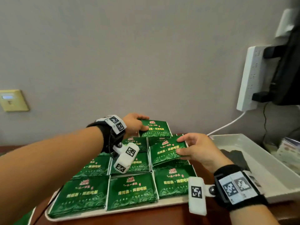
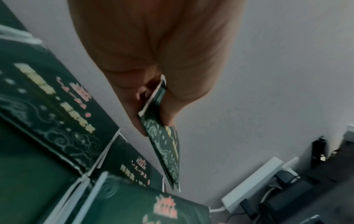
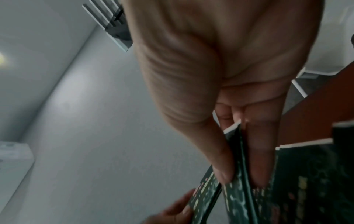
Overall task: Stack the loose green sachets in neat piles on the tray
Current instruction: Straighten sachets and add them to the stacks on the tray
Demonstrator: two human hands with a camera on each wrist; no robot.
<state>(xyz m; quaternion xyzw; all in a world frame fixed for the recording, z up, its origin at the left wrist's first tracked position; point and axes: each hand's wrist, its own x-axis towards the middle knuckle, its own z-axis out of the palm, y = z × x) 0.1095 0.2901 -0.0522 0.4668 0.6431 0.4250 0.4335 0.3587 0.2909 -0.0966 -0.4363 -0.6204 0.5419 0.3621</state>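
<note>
Green sachets with gold print lie in piles (image 1: 131,190) in rows on a white tray (image 1: 170,202). My left hand (image 1: 138,123) is at the far side of the tray and pinches a green sachet (image 1: 154,128) by its left edge, lifted above the back row; the left wrist view shows that sachet (image 2: 164,144) edge-on between thumb and fingers. My right hand (image 1: 191,148) grips another green sachet (image 1: 167,151) by its right edge, tilted over the right-hand piles. That sachet (image 3: 237,174) is clamped between thumb and fingers in the right wrist view.
A second white tray (image 1: 253,143) with a dark item inside stands to the right on the brown wooden table (image 1: 170,215). A white power strip (image 1: 250,78) with black plugs hangs on the grey wall. A yellowish switch plate (image 1: 13,100) is at the left.
</note>
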